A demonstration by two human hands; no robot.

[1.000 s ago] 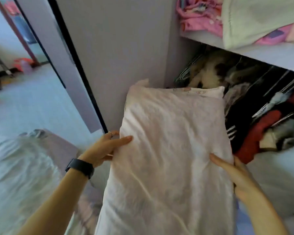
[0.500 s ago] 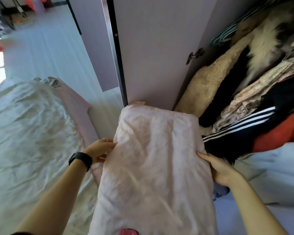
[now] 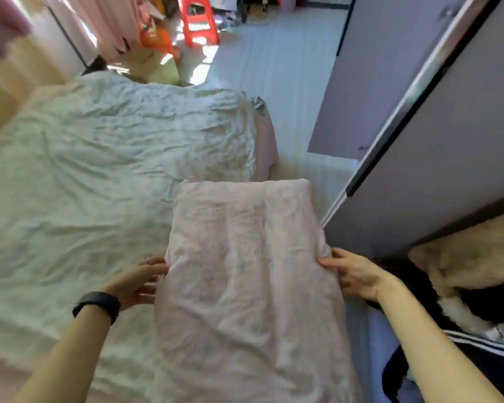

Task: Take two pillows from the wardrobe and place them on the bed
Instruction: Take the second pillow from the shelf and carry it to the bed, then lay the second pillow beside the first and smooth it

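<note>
A pale pink pillow (image 3: 245, 274) is held lengthwise between 2 hands, its far short edge pointing away from the person. The left hand (image 3: 136, 282) clasps the pillow's left edge, the fingers (image 3: 154, 270) curled against the fabric with some tucked beneath it; a ring shows on 1 finger and a black wristband (image 3: 97, 304) sits on the wrist behind them. The right hand (image 3: 354, 274) grips the opposite edge, thumb on top and the other fingers (image 3: 346, 286) wrapped under the side. Both hands close on the pillow at about its middle, so it stretches beyond the fingertips toward the floor (image 3: 280, 82) and back toward the person's body.

To the left of the left fingers spreads the bed (image 3: 85, 170), covered in a wrinkled white sheet; the pillow's left portion overlaps the bed's near edge in the view, though whether it touches the sheet cannot be told. Just right of the right fingers stands the wardrobe (image 3: 434, 170), its pale lilac door panel edged with a dark strip, and below it fluffy cream and black garments (image 3: 463, 274) hang inside. Far beyond the fingertips, across the floor, a red plastic stool (image 3: 200, 21) stands in sunlight.
</note>
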